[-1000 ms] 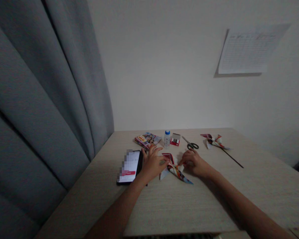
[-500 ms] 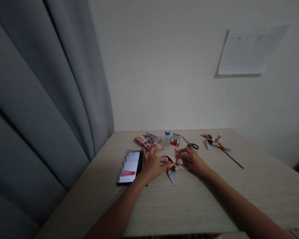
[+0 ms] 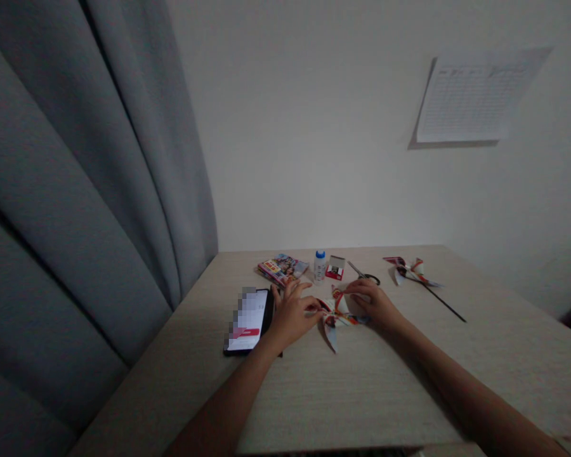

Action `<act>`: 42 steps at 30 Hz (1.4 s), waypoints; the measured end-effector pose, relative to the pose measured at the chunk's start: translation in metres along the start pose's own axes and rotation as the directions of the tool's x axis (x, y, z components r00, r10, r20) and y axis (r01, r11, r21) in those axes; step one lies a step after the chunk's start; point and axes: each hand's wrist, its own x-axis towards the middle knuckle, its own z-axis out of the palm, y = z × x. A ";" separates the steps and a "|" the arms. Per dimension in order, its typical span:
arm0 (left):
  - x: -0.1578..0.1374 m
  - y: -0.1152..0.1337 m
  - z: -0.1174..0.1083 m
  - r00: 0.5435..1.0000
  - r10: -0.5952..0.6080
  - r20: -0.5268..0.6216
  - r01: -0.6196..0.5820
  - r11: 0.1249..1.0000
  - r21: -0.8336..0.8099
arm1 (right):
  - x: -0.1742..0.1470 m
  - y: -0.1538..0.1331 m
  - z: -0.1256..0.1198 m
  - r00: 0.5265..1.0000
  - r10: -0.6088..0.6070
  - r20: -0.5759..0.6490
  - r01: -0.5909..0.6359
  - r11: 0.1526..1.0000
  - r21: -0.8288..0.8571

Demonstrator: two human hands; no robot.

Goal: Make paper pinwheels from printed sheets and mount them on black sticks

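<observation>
A colourful paper pinwheel (image 3: 330, 330) lies on the table between my two hands, its blades curled toward the middle. My left hand (image 3: 292, 316) pinches the pinwheel's left side near its centre with thumb and forefinger; the other fingers are raised and spread. From the right, my right hand (image 3: 374, 303) reaches over the pinwheel, its bent fingers closed at the upper blade's edge. The exact contact of those fingertips is partly hidden. Close to my left hand lies a phone (image 3: 250, 324) with a lit screen, partly blurred out.
Behind the hands stand a stack of booklets (image 3: 283, 268), a blue-capped white bottle (image 3: 320, 268), a small red box (image 3: 335, 268) and scissors (image 3: 364, 274). At the right lies another pinwheel (image 3: 412, 271) with a dark stick (image 3: 442, 301). A grey curtain (image 3: 124, 158) hangs along the left.
My right hand has shifted slightly right, away from the pinwheel's centre, showing more of the paper. My left hand keeps its pinch in nearly the same place.
</observation>
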 end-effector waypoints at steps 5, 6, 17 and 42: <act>0.000 -0.003 0.002 0.999 0.030 -0.032 -0.031 0.999 -0.012 | 0.010 0.000 -0.010 0.999 0.038 0.009 -0.037 0.997 -0.066; 0.001 -0.003 0.003 0.999 0.040 -0.034 -0.041 0.999 -0.024 | 0.013 0.001 -0.011 0.999 0.043 0.017 -0.041 0.995 -0.086; 0.001 -0.007 0.006 0.996 0.087 -0.032 -0.090 0.990 -0.108 | 0.053 0.017 0.002 0.987 0.162 -0.012 -0.159 0.949 -0.273; -0.001 -0.005 0.005 0.997 0.074 0.006 -0.073 0.992 -0.098 | 0.056 0.009 0.016 0.978 0.206 -0.006 -0.187 0.873 -0.451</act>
